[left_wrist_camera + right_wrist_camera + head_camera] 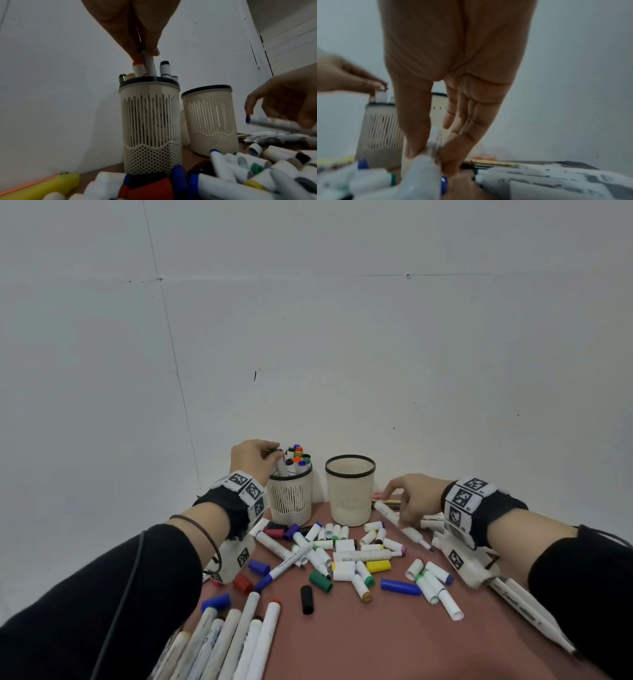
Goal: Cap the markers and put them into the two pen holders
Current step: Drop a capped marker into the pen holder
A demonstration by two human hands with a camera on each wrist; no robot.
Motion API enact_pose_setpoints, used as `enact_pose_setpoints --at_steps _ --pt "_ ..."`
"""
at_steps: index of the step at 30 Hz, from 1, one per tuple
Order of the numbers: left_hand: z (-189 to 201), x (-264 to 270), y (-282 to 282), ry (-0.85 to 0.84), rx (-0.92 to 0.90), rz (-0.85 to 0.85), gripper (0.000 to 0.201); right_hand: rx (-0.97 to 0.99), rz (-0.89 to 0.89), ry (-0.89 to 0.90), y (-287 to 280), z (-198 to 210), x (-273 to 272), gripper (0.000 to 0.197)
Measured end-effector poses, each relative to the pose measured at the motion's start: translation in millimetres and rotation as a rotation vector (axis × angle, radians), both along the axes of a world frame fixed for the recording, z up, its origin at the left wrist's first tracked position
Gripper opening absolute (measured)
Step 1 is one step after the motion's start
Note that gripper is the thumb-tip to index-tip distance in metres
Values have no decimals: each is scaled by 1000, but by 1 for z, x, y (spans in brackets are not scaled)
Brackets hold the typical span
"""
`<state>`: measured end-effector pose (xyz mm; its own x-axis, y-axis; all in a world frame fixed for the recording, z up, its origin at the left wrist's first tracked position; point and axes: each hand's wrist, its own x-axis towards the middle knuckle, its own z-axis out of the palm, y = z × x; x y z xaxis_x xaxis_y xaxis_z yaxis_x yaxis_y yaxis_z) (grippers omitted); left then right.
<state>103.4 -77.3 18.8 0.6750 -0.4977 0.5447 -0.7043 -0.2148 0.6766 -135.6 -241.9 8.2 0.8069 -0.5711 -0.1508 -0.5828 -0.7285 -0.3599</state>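
A reddish-brown tabletop (394, 642) set against a pale grey wall (308, 320) carries two cream slotted plastic pen holders with black rims. The empty holder (350, 491) stands just beside the filled holder (290, 497), which holds about eight capped markers standing upright. The left hand (251, 458) is over the filled holder, fingertips pinching the green-capped end of a white marker (149, 65) that stands nearly vertical with its lower end already inside the rim. On the far side of the empty holder, the right hand (416, 498) reaches down and grips between thumb and fingers a long white marker (394, 517) lying almost flat, its long axis running from the holder towards the person, its uncapped purple tip nearest the person. In front of both holders lies a loose scatter of white marker bodies and coloured caps (342, 556), too many and too overlapped to count. Printing on several barrels is too blurred to read
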Motion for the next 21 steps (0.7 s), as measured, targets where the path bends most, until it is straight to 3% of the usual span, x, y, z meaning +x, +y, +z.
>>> enact_pose_setpoints --at_steps 10,13,17,21 --pt "8 2 4 -5 51 -13 25 513 4 -549 42 24 -20 40" --pt "7 -1 2 -67 278 -31 24 730 -55 -710 62 23 -22 39" --pt "2 -9 -2 -108 361 -11 19 974 -80 -802 88 19 -25 39" --pt "7 -15 1 -109 400 -18 22 1046 -73 -841 112 14 -35 36"
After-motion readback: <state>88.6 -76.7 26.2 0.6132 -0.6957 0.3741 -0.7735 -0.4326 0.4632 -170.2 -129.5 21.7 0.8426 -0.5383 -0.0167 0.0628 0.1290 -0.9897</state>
